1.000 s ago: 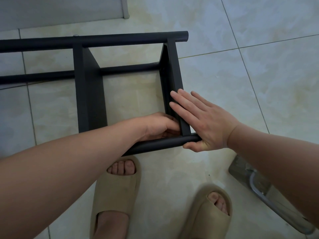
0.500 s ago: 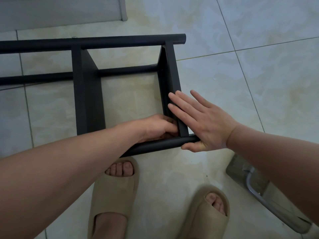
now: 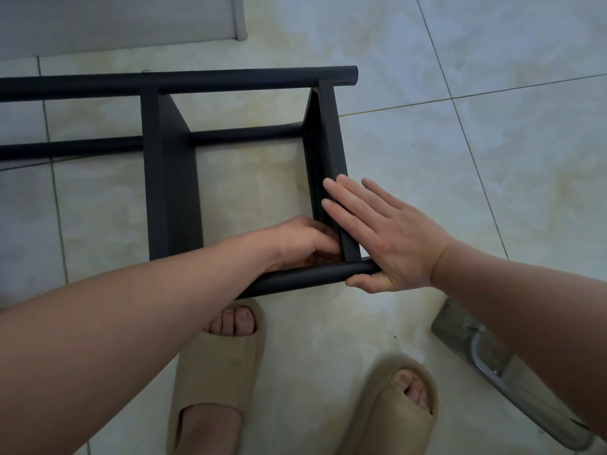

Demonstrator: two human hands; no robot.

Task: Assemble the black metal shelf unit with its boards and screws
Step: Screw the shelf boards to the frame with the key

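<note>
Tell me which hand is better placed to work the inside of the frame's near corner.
Left. The left hand is curled inside that corner; the right hand lies flat across the bar and tube, suited to bracing.

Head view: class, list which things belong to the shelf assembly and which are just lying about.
Job: black metal shelf frame; left hand at its near corner; right hand flat on its end panel.
Lying about: grey flat panel; silver-handled grey object.
</note>
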